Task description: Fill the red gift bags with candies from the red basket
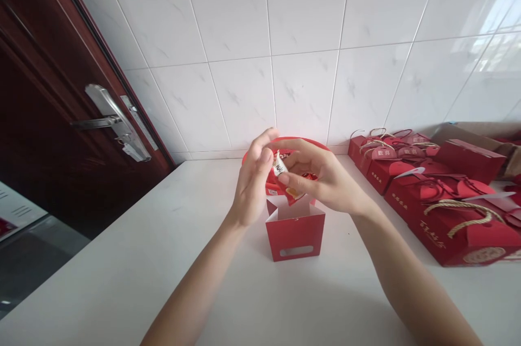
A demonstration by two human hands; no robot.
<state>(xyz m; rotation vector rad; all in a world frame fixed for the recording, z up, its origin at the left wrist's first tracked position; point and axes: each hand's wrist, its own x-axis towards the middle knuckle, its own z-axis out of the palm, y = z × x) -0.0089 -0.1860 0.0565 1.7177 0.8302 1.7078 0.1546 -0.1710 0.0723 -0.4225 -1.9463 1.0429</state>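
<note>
Just above an open red cardboard box [295, 235], my two hands meet around small wrapped snack packets [293, 193], red with a white printed part. My right hand [321, 172] is closed, its thumb pressed on the packets from the right. My left hand [253, 180] curls against them from the left, thumb bent inward; its hold is partly hidden. The box stands upright with its top flaps raised, white inside, and an oval slot on its front. Behind it, a red round basin [245, 159] holding more red packets is mostly covered by my hands.
Several packed red gift boxes [427, 226] with rope handles line the right side. A brown carton [468, 134] stands behind them. The white table [163, 259] meets a tiled wall [240, 102]. A dark red door [52, 64] with a metal handle is at left.
</note>
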